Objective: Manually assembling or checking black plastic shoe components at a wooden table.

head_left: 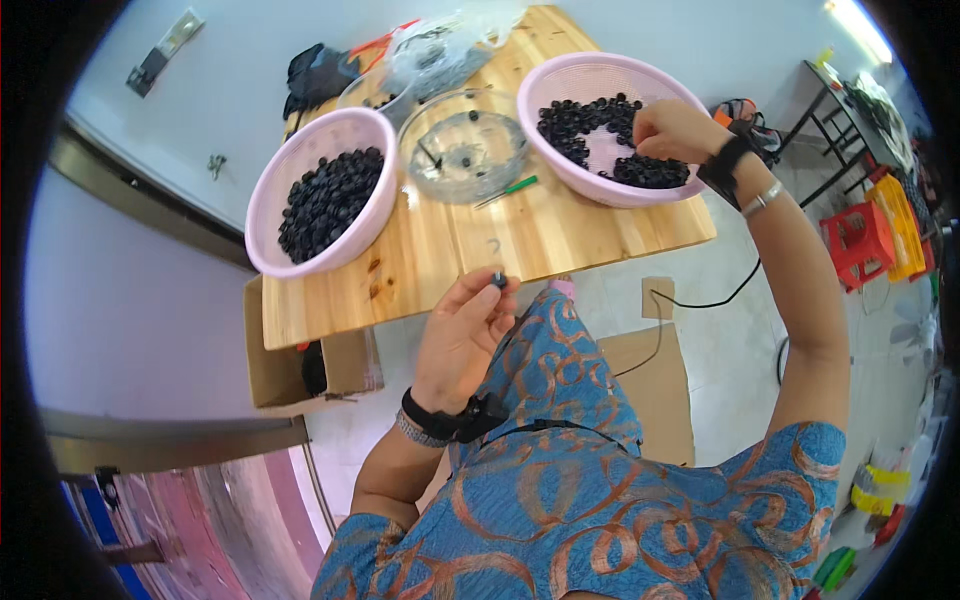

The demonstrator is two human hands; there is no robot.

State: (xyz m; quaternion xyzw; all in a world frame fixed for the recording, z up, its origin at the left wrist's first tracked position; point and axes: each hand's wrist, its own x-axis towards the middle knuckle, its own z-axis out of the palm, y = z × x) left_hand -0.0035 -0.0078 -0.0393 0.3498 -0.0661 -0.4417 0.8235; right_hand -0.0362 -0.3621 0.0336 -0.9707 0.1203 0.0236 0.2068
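My left hand (458,335) is raised at the table's front edge. Its thumb and fingers pinch a small black cap-like piece (499,281). My right hand (676,132) reaches into the pink basket on the right (592,184), its fingers curled down at the small black pieces (590,115) inside. Whatever those fingertips hold, if anything, is hidden. A second pink basket (262,190) stands at the left, filled with a heap of similar black pieces (332,205).
Between the baskets a round clear plastic tray (470,170) holds a few black bits. A green-handled thin tool (520,185) lies beside it on the wooden table (440,270). Plastic bags (440,50) sit behind. A cardboard box (265,365) is below left; a black cable (715,303) hangs at right.
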